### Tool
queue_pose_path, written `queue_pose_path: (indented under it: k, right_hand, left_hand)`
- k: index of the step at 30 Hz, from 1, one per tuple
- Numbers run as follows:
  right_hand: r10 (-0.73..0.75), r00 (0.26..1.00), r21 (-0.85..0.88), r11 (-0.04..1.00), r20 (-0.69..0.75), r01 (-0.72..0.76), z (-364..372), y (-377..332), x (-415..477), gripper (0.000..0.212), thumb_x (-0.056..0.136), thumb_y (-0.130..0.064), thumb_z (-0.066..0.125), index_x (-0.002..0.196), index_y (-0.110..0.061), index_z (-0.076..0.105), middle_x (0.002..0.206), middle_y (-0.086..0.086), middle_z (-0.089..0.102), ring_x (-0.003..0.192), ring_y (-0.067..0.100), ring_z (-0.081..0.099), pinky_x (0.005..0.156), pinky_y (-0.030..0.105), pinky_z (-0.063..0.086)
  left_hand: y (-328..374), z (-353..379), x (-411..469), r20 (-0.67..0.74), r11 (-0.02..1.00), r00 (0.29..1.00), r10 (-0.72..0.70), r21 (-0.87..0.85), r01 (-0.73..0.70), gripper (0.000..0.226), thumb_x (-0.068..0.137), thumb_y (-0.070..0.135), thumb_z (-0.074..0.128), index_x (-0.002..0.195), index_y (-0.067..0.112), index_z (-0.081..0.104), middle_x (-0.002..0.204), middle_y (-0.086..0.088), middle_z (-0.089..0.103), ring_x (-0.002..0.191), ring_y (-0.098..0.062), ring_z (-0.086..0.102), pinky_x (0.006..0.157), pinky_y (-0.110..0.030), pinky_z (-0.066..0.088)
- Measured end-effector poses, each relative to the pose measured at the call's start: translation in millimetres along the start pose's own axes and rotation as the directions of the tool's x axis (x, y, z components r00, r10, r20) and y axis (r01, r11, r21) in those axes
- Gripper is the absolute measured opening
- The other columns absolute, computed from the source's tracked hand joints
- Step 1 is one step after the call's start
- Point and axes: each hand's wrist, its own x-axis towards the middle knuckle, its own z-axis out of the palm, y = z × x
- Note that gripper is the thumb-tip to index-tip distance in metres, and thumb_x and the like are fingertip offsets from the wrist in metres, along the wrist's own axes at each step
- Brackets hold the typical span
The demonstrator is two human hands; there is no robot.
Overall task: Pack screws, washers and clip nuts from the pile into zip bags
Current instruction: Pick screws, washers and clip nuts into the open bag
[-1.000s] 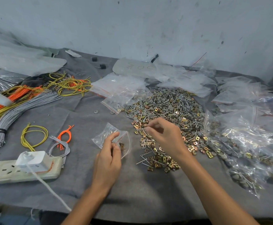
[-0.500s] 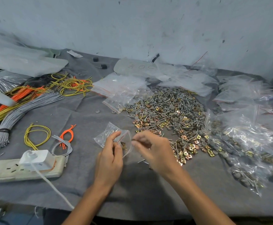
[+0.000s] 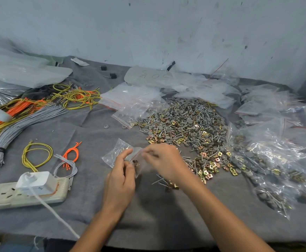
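Grey-cloth tabletop (image 3: 86,215) against a scuffed wall. Big pile (image 3: 185,124) of screws, grey washers and brass clip nuts sits right of centre, running toward the far edge. Filled bags (image 3: 276,160) heaped along the right edge, touching the pile. Empty bags (image 3: 135,102) stacked at the far side, overlapping the pile's left rim. Grey wire bundle (image 3: 21,128) plus orange and yellow wires by the left edge. Power strip (image 3: 6,197) with white adapter (image 3: 35,182) plugged in, near the front-left corner.

Left hand (image 3: 120,180), centre front: thumb and forefinger pinch the zip bag (image 3: 115,151), holding it just off the cloth with its mouth facing right. Right hand (image 3: 165,162): fingers bunched at the bag mouth, blurred, cannot tell what they hold, if anything. Small heap (image 3: 168,184) of screws and clip nuts under the right wrist. One clip nut (image 3: 135,162) shows inside the bag.
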Motion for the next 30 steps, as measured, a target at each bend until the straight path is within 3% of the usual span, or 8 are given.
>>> queue_pose_path:
  k: [3,6,9,12,15,19,24,30]
  right_hand:
    - [0.139,0.989,0.110,0.985,-0.044,-0.133,-16.9,22.0,12.9,0.012,0.096,-0.033,0.062,0.087,-0.030,0.071,0.054,-0.020,0.058,0.046,-0.001,0.046,0.052,0.023,0.042]
    - [0.279,0.957,-0.146,0.946,-0.081,-0.289,-27.9,41.8,27.5,0.016,0.097,-0.039,0.062,0.083,-0.032,0.064,0.071,-0.013,0.064,0.058,0.003,0.059,0.062,0.033,0.058]
    - [0.344,0.935,-0.398,0.848,-0.086,-0.349,-27.2,53.4,36.2,0.038,0.095,-0.050,0.061,0.072,-0.021,0.064,0.069,-0.009,0.066,0.059,0.013,0.063,0.059,0.030,0.053]
    - [0.388,0.922,-0.415,0.836,-0.012,-0.358,-24.5,56.5,41.2,0.041,0.091,-0.054,0.066,0.075,-0.016,0.070,0.074,-0.007,0.071,0.060,0.014,0.064,0.059,0.029,0.049]
    - [0.380,0.924,-0.324,0.880,0.039,-0.348,-25.4,58.0,43.0,0.022,0.090,-0.040,0.071,0.081,-0.021,0.067,0.098,-0.005,0.075,0.073,0.013,0.065,0.065,0.034,0.051]
    - [0.323,0.946,-0.219,0.926,0.031,-0.309,-24.8,60.4,34.9,0.016,0.090,-0.030,0.072,0.082,-0.027,0.058,0.087,-0.008,0.068,0.079,0.011,0.063,0.079,0.044,0.058]
    - [0.271,0.960,0.058,0.962,-0.077,-0.267,-27.7,58.1,15.6,0.014,0.090,-0.027,0.072,0.083,-0.031,0.060,0.089,-0.009,0.072,0.095,0.010,0.069,0.080,0.039,0.060]
    - [0.168,0.978,0.370,0.922,-0.128,-0.110,-17.1,36.4,-17.0,0.009,0.091,-0.024,0.070,0.091,-0.033,0.070,0.084,-0.016,0.071,0.081,0.000,0.065,0.072,0.022,0.053]
  left_hand:
    - [-0.1,-0.4,-0.3,-0.006,1.000,1.000,-0.007,0.002,0.007,0.036,0.094,0.033,0.043,0.124,0.052,0.050,0.091,0.026,0.064,0.073,-0.003,0.060,0.065,-0.019,0.044]
    - [0.3,-0.4,-1.4,-0.009,1.000,1.000,-0.023,-0.009,0.023,0.035,0.094,0.036,0.042,0.126,0.050,0.050,0.082,0.020,0.064,0.068,-0.005,0.057,0.063,-0.030,0.045]
    - [0.9,-0.1,-1.8,-0.012,1.000,1.000,-0.019,-0.004,0.019,0.035,0.095,0.037,0.042,0.126,0.051,0.050,0.084,0.017,0.065,0.070,-0.007,0.058,0.064,-0.032,0.044]
    - [2.1,-0.6,-1.0,-0.010,1.000,1.000,-0.027,0.002,0.027,0.035,0.095,0.037,0.042,0.126,0.052,0.050,0.079,0.012,0.064,0.068,-0.009,0.057,0.062,-0.035,0.046]
    - [4.3,-1.2,-1.4,-0.005,1.000,1.000,-0.028,0.001,0.028,0.035,0.096,0.035,0.042,0.127,0.050,0.050,0.075,0.014,0.060,0.065,-0.010,0.055,0.063,-0.039,0.048]
    - [5.2,-1.6,-1.9,0.005,1.000,1.000,-0.026,-0.017,0.026,0.035,0.096,0.035,0.042,0.127,0.048,0.050,0.076,0.019,0.058,0.065,-0.008,0.054,0.063,-0.041,0.049]
    - [8.1,-2.1,-2.1,0.003,0.999,1.000,-0.026,-0.021,0.027,0.035,0.096,0.033,0.042,0.127,0.046,0.050,0.076,0.015,0.058,0.065,-0.011,0.056,0.064,-0.043,0.050]
    - [10.4,-2.6,-2.7,0.005,0.999,1.000,-0.013,-0.031,0.013,0.036,0.095,0.031,0.043,0.128,0.043,0.050,0.075,0.013,0.055,0.064,-0.009,0.054,0.061,-0.037,0.046]
